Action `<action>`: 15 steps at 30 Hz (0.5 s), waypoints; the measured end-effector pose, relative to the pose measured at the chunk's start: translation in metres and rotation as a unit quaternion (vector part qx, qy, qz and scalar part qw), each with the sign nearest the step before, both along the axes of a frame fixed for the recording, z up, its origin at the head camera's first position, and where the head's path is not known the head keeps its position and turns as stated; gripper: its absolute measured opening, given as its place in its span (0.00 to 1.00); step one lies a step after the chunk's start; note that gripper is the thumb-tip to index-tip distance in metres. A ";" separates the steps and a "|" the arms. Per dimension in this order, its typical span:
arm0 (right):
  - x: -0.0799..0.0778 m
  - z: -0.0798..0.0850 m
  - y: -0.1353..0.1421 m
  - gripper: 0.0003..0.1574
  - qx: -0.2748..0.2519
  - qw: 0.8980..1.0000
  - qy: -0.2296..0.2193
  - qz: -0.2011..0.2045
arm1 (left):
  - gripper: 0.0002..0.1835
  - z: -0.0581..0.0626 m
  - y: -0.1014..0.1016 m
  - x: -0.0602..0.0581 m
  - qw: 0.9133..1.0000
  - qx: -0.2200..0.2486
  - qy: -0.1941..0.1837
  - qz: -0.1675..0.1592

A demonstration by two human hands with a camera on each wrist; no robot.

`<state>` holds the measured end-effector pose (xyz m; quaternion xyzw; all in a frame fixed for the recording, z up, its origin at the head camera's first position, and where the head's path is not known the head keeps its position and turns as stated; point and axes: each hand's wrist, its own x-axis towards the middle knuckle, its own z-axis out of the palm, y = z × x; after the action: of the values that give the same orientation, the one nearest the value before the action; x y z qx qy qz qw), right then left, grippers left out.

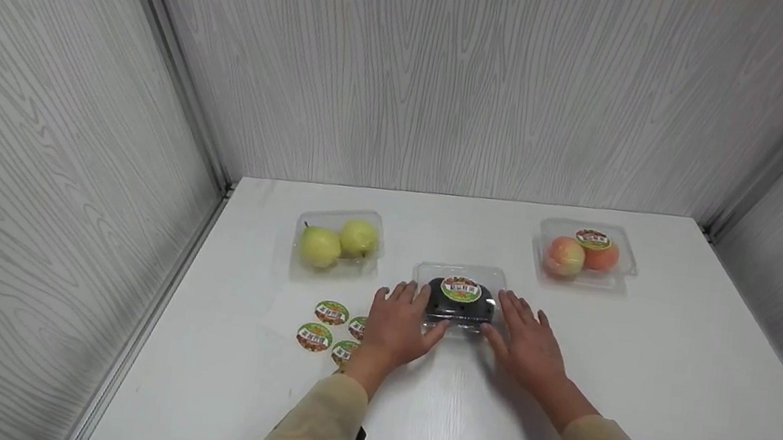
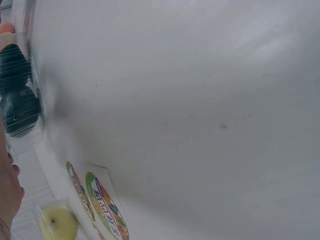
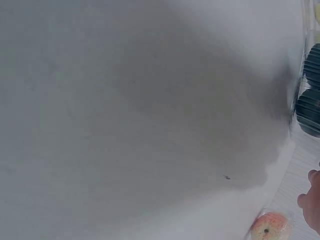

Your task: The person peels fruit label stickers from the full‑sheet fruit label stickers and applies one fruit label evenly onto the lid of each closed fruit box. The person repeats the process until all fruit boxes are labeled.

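A closed clear plastic box (image 1: 483, 274) with dark rounded fruit (image 1: 441, 306) inside sits mid-table, an oval sticker (image 1: 460, 290) on its lid. My left hand (image 1: 398, 328) is at its left side and my right hand (image 1: 533, 348) at its right, fingers extended and thumbs near the front edge. Whether each fingertip touches the plastic is hard to tell. In the left wrist view the dark fruit (image 2: 19, 100) shows at the left edge, above part of the left hand (image 2: 9, 192). The right wrist view has the fruit (image 3: 310, 112) and part of the right hand (image 3: 312, 202) at its right edge.
Several oval stickers (image 1: 314, 337) on a sheet lie left of the left hand, partly covered by it. Behind them stands a clear box of two yellow-green pears (image 1: 320, 247). At the back right is a stickered box of peach-like fruit (image 1: 566, 257). Panels (image 1: 456, 77) enclose the table.
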<state>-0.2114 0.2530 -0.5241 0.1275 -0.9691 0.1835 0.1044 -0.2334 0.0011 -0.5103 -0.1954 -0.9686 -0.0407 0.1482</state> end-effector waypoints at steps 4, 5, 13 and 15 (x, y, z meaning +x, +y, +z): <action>-0.004 0.000 0.001 0.47 0.005 1.000 0.000 -0.005 | 0.42 0.001 0.002 -0.004 1.000 -0.002 -0.007 0.001; -0.005 -0.001 0.001 0.47 0.008 1.000 0.000 -0.006 | 0.42 0.001 0.002 -0.006 1.000 -0.002 -0.007 0.001; -0.013 0.000 0.004 0.48 0.025 1.000 0.003 -0.008 | 0.42 0.002 0.005 -0.013 1.000 -0.013 -0.009 0.007; -0.015 0.000 0.005 0.48 0.030 0.999 0.004 -0.010 | 0.42 0.002 0.006 -0.015 1.000 -0.017 -0.009 0.008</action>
<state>-0.2265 0.2580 -0.5245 0.1213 -0.9751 0.1526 0.1060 -0.2486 0.0073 -0.5081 -0.1898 -0.9719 -0.0250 0.1367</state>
